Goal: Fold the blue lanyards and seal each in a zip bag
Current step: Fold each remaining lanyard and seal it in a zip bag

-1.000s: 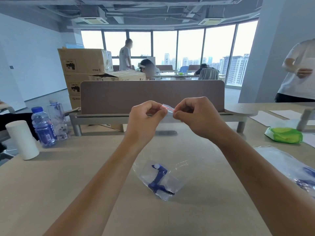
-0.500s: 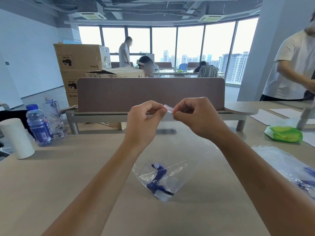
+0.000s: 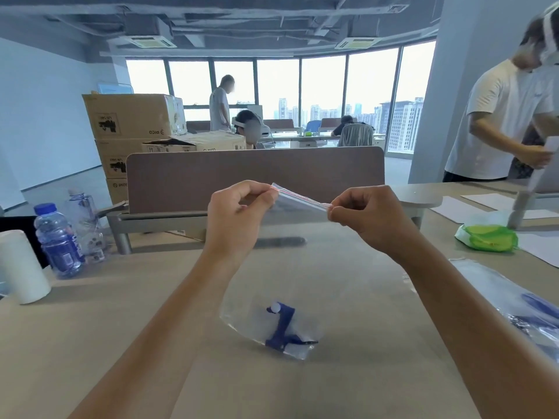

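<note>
Nearest the camera, both forearms are reaching forward over the table, and between them, at about 6 o'clock from the hands, the lower body of a clear zip bag is hanging down toward the tabletop. A folded blue lanyard is sitting inside it, low in the bag, its clip end lying toward 3 o'clock.

Higher up, the two hands are holding the bag's mouth. The left hand is pinching the left end of the red-lined zip strip between thumb and curled fingers; the right hand is pinching the other end the same way. The strip's long axis is running from 10 o'clock down to 4 o'clock between them, so the left end is sitting slightly higher and farther. The stretch between the two pinches looks pressed flat, though whether it is fully sealed is too fine to tell. My judgement is that the sealing stroke is nearly finished; any unsealed part would lie along that line, and the right hand, at the lower end, is placed to check it.

At 3 o'clock, near the table's right edge, more clear bags with blue items are lying, and a green wipes pack farther off. At 9 o'clock a blue-capped water bottle and a white roll are standing. Beyond, a brown desk divider is closing off the table.
</note>
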### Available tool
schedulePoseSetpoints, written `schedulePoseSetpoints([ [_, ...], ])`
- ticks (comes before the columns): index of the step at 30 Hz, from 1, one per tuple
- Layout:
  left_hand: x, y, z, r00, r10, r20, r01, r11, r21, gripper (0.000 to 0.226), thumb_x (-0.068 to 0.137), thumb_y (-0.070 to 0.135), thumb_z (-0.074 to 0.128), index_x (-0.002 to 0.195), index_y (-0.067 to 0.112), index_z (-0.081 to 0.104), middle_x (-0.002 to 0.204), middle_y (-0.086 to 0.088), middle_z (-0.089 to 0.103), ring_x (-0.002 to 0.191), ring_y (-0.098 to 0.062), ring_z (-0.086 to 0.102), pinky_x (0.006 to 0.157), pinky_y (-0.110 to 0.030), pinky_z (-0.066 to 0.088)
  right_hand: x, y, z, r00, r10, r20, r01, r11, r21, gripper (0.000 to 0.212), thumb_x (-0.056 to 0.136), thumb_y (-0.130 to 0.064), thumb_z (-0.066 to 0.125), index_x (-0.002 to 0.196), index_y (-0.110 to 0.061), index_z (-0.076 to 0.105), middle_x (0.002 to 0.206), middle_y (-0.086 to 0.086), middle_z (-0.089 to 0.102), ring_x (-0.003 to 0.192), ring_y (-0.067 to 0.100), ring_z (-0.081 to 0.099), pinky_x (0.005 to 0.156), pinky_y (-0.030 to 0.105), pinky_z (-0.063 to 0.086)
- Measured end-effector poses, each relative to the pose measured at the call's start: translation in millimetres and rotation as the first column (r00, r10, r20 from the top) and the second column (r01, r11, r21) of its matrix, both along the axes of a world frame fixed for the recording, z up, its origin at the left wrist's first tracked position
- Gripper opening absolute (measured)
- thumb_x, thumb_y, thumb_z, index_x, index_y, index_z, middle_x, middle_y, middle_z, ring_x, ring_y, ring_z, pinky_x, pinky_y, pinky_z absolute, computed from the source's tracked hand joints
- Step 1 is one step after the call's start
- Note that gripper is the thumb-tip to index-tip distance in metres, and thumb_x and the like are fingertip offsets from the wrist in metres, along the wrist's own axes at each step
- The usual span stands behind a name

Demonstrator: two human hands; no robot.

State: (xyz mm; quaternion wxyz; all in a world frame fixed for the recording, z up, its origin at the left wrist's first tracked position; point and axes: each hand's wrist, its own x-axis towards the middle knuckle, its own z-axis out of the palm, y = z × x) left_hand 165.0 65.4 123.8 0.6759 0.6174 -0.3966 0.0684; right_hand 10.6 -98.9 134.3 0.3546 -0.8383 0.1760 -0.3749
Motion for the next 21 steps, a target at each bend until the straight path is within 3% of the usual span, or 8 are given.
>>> schedulePoseSetpoints([
  [7,-3,-1,11,1.000,0.025,-0.003,-0.025,0.999,-0.032,0.007,0.091,0.021,0.075,0.089,0.016,0.079,0.071,0.011,0.070,0.055,0.000,0.050,0.056,-0.014,0.039,-19,-7,-1,0.994,-0.069,0.081,0.061,0.993,0.096,0.007,0.082,-0.018,0.080,0.075,-0.019,0.079,0.063,0.008,0.068,0.054,0.008,0.048,0.047,0.014,0.036],
  [9,-4,1,10,1.000,0.018,-0.019,-0.019,0.999,-0.036,0.008,0.092,0.020,0.074,0.089,0.014,0.079,0.070,0.010,0.070,0.056,0.001,0.053,0.056,-0.012,0.040,-20,-7,-6,0.989,-0.094,0.118,0.080,0.990,0.115,0.009,0.083,-0.016,0.079,0.074,-0.020,0.079,0.060,0.000,0.065,0.054,0.009,0.047,0.048,0.015,0.037],
  [12,-3,7,10,0.999,0.035,-0.015,-0.035,0.998,-0.045,0.008,0.092,0.020,0.073,0.090,0.016,0.079,0.073,0.005,0.074,0.071,-0.005,0.065,0.070,-0.020,0.053,-23,-7,-9,0.976,-0.126,0.178,0.104,0.986,0.130,0.011,0.081,-0.015,0.078,0.073,-0.021,0.079,0.059,-0.003,0.067,0.056,0.010,0.051,0.057,0.026,0.045],
  [14,-2,11,13,0.999,0.043,-0.006,-0.043,0.997,-0.059,0.008,0.093,0.019,0.073,0.091,0.015,0.079,0.077,0.000,0.076,0.078,-0.011,0.068,0.080,-0.023,0.055,-26,-8,-9,0.971,-0.132,0.201,0.104,0.984,0.143,0.013,0.082,-0.013,0.077,0.073,-0.021,0.079,0.062,0.000,0.069,0.057,0.010,0.054,0.059,0.029,0.050],
  [17,0,12,17,0.998,0.060,0.000,-0.060,0.996,-0.073,0.007,0.093,0.018,0.073,0.091,0.015,0.079,0.076,0.002,0.076,0.078,-0.009,0.068,0.081,-0.018,0.054,-29,-12,-9,0.971,-0.126,0.203,0.096,0.983,0.155,0.014,0.084,-0.010,0.075,0.075,-0.020,0.079,0.066,0.000,0.072,0.057,0.005,0.057,0.058,0.024,0.055],
  [21,1,9,15,0.998,0.062,-0.022,-0.063,0.996,-0.070,0.007,0.092,0.018,0.073,0.092,0.015,0.079,0.077,0.002,0.075,0.077,-0.007,0.067,0.080,-0.015,0.053,-33,-18,-12,0.968,-0.158,0.197,0.131,0.981,0.141,0.013,0.085,-0.014,0.077,0.078,-0.024,0.080,0.060,-0.014,0.069,0.055,0.001,0.055,0.053,0.013,0.045],
])
